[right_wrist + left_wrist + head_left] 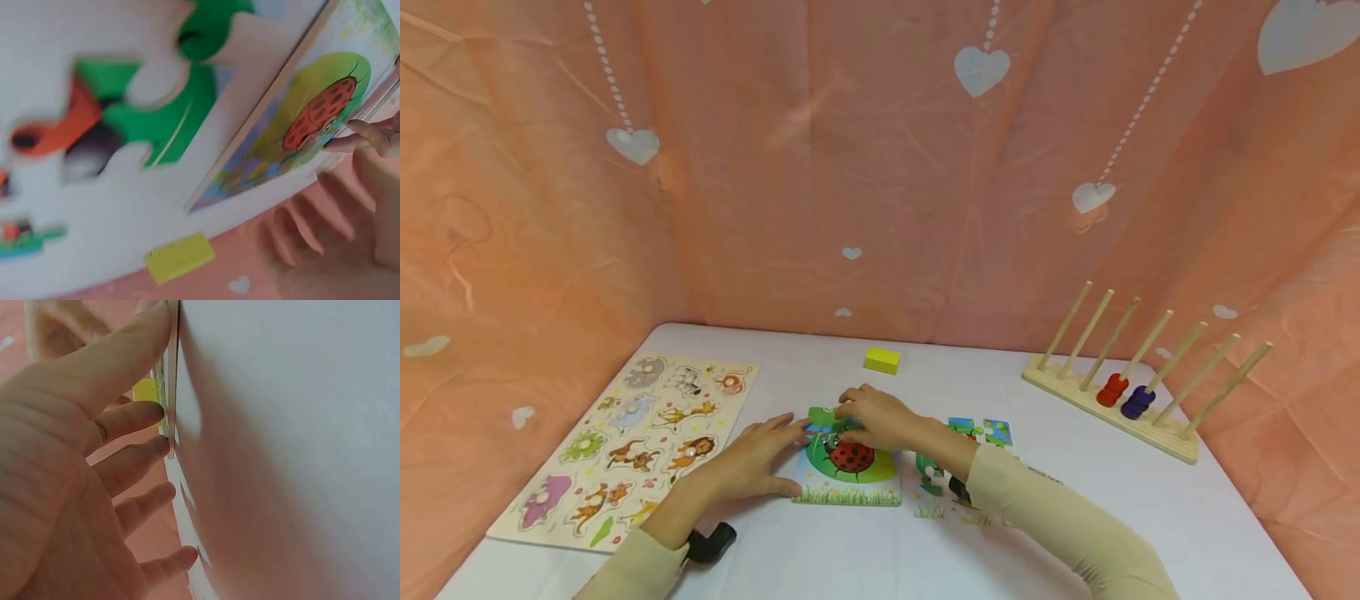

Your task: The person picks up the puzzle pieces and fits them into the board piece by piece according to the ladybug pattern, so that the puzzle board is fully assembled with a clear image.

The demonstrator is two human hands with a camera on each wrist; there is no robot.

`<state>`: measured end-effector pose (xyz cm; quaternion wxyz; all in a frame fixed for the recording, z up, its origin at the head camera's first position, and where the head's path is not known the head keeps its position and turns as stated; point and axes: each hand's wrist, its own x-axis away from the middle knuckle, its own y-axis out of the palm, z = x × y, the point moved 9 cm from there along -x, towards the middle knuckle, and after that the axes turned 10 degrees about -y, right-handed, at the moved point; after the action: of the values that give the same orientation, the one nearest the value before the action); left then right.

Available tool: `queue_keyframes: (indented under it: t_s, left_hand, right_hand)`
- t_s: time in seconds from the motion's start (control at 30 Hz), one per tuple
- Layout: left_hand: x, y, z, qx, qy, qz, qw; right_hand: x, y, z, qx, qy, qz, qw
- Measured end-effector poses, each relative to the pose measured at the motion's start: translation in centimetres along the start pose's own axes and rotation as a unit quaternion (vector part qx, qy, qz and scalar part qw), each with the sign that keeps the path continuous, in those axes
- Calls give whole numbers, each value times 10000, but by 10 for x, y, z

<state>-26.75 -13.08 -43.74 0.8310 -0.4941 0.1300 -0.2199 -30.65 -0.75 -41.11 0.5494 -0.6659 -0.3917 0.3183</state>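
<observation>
A picture puzzle board [850,496] with a red ladybug lies flat on the white table, below both hands. My left hand [752,462] is spread at its left edge. In the left wrist view the thumb and fingers [140,459] are extended, some touching the board's side. The right hand [880,421] reaches over the upper part of the board. Its thumb and fingers bend around a green-and-blue puzzle piece [822,415] at the upper left corner, partly covered by them. In the right wrist view the fingertips meet the picture beside the ladybug.
Loose puzzle pieces [997,432] lie right of the board, partly under the right forearm. A yellow block [882,360] sits behind it. An animal peg puzzle [647,425] covers the left side. At the right stands a wooden peg rack [1112,408] with red and purple beads.
</observation>
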Motion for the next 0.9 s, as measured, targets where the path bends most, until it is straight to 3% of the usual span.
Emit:
queue_keyframes:
  t_s: [0.1, 0.17, 0.23, 0.9]
  left_hand:
    - [0, 0, -1, -33, 15, 7, 10000]
    - [1, 0, -1, -71, 25, 8, 10000]
    - [1, 0, -3, -65, -8, -10, 10000]
    - [0, 0, -2, -13, -30, -87, 10000]
  right_hand:
    - [11, 12, -5, 759, -118, -833, 9936]
    - [17, 20, -7, 808, -73, -1265, 9886]
    - [20, 26, -8, 750, -28, -1446, 9866]
    - [10, 34, -14, 405, 310, -1724, 9837]
